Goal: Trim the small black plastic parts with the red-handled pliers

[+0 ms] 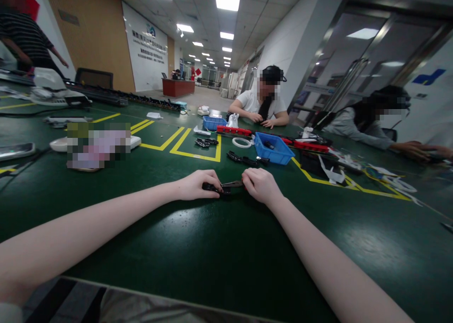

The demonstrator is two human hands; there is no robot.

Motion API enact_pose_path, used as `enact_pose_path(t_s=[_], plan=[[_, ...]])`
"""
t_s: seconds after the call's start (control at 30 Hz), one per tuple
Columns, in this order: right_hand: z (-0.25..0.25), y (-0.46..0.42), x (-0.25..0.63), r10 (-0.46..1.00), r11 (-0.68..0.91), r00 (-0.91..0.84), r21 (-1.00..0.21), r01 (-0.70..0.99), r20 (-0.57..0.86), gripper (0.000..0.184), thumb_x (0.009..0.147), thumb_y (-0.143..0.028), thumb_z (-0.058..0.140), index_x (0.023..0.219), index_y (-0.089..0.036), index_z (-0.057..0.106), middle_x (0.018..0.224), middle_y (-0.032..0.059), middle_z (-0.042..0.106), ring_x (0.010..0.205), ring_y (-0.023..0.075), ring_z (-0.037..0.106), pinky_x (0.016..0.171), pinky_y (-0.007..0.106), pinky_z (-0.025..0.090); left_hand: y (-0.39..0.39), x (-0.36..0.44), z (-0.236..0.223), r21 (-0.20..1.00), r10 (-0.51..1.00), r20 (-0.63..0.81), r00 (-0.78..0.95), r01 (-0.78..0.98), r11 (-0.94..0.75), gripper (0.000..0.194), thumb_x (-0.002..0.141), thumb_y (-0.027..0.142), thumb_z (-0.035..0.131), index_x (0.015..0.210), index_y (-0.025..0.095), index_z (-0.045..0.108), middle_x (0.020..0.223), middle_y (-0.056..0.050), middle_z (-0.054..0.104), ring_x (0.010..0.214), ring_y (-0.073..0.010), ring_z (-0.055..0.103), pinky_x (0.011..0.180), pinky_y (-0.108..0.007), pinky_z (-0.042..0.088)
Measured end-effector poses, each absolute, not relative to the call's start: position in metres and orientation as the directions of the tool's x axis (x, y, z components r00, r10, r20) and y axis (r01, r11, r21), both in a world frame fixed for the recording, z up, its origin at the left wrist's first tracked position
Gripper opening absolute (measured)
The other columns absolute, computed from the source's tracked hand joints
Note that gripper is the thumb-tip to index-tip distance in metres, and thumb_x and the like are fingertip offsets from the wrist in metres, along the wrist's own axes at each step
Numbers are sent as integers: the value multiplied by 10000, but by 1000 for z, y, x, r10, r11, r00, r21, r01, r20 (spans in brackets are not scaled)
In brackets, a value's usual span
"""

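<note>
Over the green table (184, 257), my left hand (198, 185) is closed on a small black plastic part (211, 188), pinched between thumb and fingers. My right hand (261, 186) is wrapped round the handle of a metal tool that looks like pliers (231, 184). The tool's narrow tip points left and meets the black part at my left fingertips. Its handle is mostly hidden in my right fist. Just beyond my hands lie several black plastic pieces (244, 159), with more black pieces (206, 142) inside a yellow-taped outline.
A blue bin (272, 148) and a smaller blue bin (214, 123) stand beyond my hands, near a white tape roll (242, 142) and red strips (233, 131). A phone (99, 148) lies left. One person (264, 101) sits opposite, another (364, 120) at the right.
</note>
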State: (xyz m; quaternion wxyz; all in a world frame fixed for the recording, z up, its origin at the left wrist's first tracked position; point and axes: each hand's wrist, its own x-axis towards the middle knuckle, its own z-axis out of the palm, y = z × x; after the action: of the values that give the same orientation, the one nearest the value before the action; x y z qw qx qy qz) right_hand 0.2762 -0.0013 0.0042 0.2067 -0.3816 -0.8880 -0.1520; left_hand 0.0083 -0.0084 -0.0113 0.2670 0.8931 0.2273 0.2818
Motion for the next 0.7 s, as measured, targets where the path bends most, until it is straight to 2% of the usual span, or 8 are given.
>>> enact_pose_path(t_s=[0.7], plan=[[7,-1,276,608,694,-660,108,711,442,342,991,-264,342,718,-205,539,694,44,605,640,165,491,685,321,342,-10,8,-8,616,588,347,731,295,-731,182,857,263,737,1018,181,763,1060,-77,655,985,-191,653,916,-338,509]])
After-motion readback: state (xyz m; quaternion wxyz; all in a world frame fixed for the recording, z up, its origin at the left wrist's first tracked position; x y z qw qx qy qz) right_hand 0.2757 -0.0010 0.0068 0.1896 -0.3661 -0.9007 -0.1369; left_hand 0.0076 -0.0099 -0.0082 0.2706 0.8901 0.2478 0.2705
